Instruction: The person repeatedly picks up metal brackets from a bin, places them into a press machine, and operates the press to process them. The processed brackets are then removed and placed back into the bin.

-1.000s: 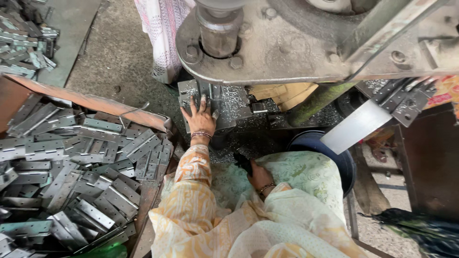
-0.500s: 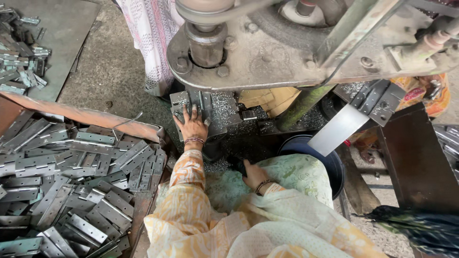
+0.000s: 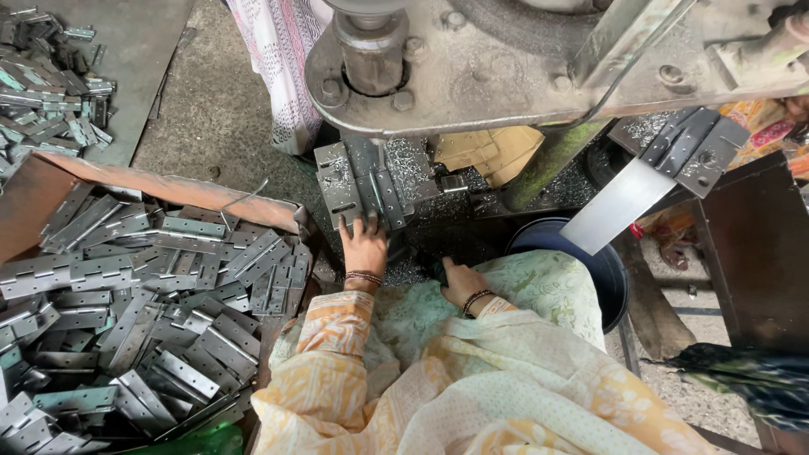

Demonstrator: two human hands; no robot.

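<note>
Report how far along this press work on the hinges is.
Done: cannot tell. In hand: left hand presses on the metal piece on the press bed; right hand rests below the bed. Left: a rusty tray heaped with hinges.

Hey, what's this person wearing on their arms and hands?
Both arms are in loose, light fabric sleeves printed in orange and cream, ending near the wrist. The left hand is bare, with a stack of dark beaded bangles at the wrist. The right hand is bare too, with similar dark bangles. No gloves show on either.
</note>
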